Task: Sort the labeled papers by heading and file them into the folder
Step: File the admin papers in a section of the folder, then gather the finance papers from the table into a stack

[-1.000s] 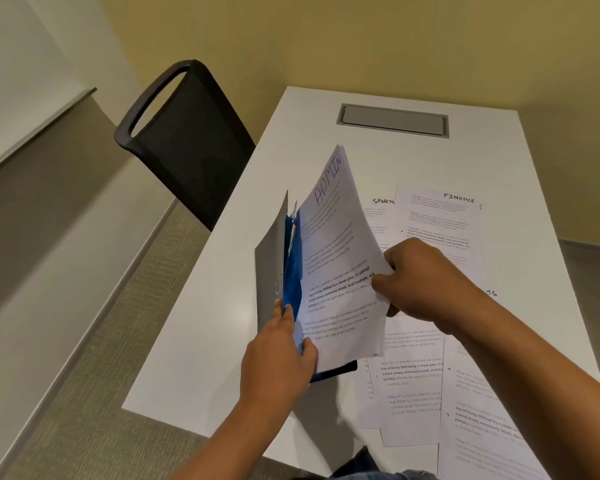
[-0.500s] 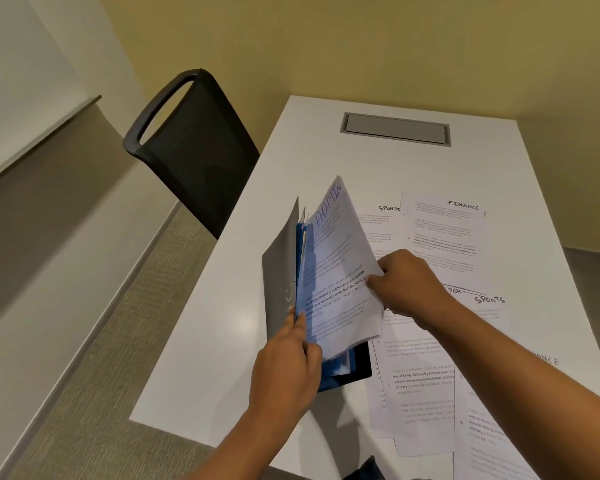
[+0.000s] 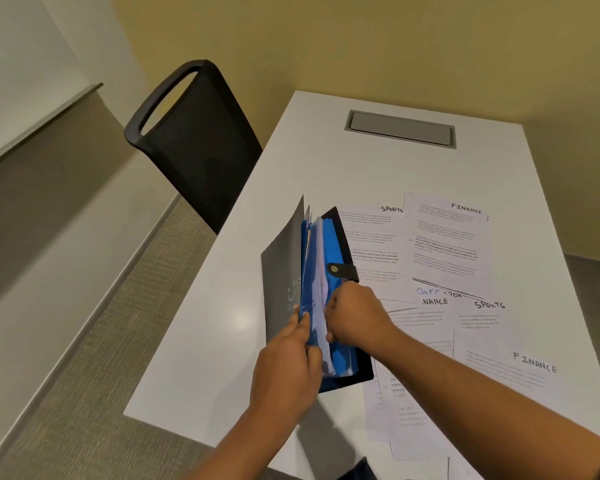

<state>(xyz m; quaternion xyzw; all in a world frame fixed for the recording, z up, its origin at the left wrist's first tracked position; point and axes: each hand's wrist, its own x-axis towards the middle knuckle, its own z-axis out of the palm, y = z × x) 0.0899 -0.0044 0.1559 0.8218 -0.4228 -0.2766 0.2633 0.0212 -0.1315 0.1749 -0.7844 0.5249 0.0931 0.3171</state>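
Observation:
A black expanding folder point(image 3: 281, 271) with blue inner pockets point(image 3: 335, 244) stands half open on the white table point(image 3: 222, 327). My left hand point(image 3: 288, 365) grips its grey front cover and the front dividers near the bottom. My right hand point(image 3: 355, 315) pinches white sheets point(image 3: 321, 271) that now sit down between the blue pockets. Loose papers lie flat to the right: one headed SPORTS point(image 3: 378, 237), one headed FINANCE point(image 3: 447, 237), another SPORTS sheet point(image 3: 482, 317) and another FINANCE sheet point(image 3: 520, 375).
A black mesh chair point(image 3: 194, 147) stands at the table's left side. A grey cable hatch point(image 3: 400, 129) is set into the far end of the table. Yellow walls close in behind and to the right.
The sheet headed ADMIN, held up beside the folder earlier, has gone down between the blue pockets. My right hand followed it down; the folder's back flap with its snap strap now shows.

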